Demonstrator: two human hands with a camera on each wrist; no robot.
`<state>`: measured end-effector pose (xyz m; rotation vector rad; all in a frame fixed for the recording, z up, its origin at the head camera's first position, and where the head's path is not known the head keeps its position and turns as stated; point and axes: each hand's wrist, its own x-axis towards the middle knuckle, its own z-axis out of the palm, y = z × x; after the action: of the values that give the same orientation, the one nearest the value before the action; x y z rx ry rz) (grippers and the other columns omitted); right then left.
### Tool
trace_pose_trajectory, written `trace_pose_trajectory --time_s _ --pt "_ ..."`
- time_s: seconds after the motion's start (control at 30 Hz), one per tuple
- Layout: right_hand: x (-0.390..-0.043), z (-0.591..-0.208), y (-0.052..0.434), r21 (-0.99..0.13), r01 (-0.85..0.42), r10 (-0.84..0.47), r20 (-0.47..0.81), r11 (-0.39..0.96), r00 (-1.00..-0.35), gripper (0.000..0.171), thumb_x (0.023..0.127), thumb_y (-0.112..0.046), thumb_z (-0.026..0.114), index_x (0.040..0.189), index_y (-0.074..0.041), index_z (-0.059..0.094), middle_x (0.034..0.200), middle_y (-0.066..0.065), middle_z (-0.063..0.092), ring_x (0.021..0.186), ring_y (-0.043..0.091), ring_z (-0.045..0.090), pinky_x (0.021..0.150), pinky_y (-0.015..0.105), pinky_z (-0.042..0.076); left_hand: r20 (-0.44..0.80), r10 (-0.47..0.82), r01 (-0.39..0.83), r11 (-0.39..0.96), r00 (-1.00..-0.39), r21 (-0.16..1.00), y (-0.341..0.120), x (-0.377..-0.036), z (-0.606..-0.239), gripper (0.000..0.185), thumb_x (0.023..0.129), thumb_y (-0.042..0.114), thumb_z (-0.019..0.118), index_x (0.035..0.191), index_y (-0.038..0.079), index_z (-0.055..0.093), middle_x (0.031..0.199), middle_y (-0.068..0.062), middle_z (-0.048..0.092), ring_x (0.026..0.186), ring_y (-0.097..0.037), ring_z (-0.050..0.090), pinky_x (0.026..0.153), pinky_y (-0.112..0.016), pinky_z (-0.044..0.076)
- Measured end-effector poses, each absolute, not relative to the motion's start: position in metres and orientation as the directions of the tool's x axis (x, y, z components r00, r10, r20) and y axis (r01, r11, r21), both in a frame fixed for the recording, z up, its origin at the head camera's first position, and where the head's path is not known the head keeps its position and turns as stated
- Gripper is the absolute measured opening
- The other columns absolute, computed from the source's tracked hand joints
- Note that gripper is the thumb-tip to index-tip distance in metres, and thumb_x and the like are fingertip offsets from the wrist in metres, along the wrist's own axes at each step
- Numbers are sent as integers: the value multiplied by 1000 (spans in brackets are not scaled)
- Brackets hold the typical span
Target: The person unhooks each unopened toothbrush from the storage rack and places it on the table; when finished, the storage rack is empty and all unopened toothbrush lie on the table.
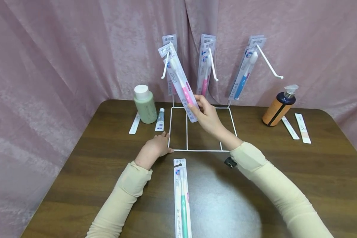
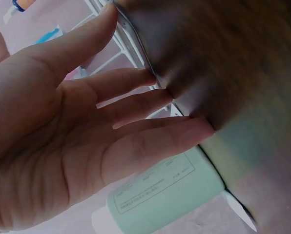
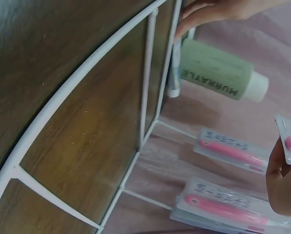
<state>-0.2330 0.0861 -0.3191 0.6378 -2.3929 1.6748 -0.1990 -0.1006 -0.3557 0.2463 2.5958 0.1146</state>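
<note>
My right hand (image 1: 207, 116) pinches the lower end of a packaged pink toothbrush (image 1: 182, 85). The pack tilts, its holed top at the left hook (image 1: 165, 66) of a white wire display rack (image 1: 202, 150). In the right wrist view, only part of this hand (image 3: 287, 190) shows at the right edge. My left hand (image 1: 157, 147) rests at the rack's front left corner, fingers fairly straight, fingertips at the tabletop in the left wrist view. A packaged green toothbrush (image 1: 182, 198) lies on the table in front of the rack.
More packs hang behind: pink toothbrushes (image 1: 205, 77) in the middle, blue ones (image 1: 242, 77) on the right. Left of the rack stand a green bottle (image 1: 147, 107) and a small tube (image 1: 160, 120). An orange pump bottle (image 1: 276, 109) and flat white sachets (image 1: 302, 129) are at right.
</note>
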Motion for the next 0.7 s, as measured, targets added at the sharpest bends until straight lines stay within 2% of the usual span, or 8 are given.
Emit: trace_pose_trajectory --time_s 0.17,0.33,0.7 --pt "-220 -313 91 -877 -413 -282 343 245 -896 31 96 -14 52 124 0 50 112 18 65 93 28 66 73 35 56 -512 193 153 981 -837 118 -99 -200 -356 76 93 39 55 149 4 18 155 -14 14 139 -37 20 107 -53 30" --pt "-204 -307 92 -906 -377 -313 307 194 -899 31 96 -15 53 123 -1 49 113 19 65 93 28 66 69 36 57 -526 191 158 981 -829 108 -99 -200 -356 76 93 40 54 150 5 17 156 -14 13 139 -37 20 107 -53 29" --pt "-176 -298 92 -942 -310 -365 245 130 -898 30 93 -6 53 122 3 49 110 24 64 87 21 66 67 35 57 -523 188 154 982 -832 109 -98 -200 -355 76 93 39 54 149 4 16 155 -15 13 139 -39 20 108 -53 28"
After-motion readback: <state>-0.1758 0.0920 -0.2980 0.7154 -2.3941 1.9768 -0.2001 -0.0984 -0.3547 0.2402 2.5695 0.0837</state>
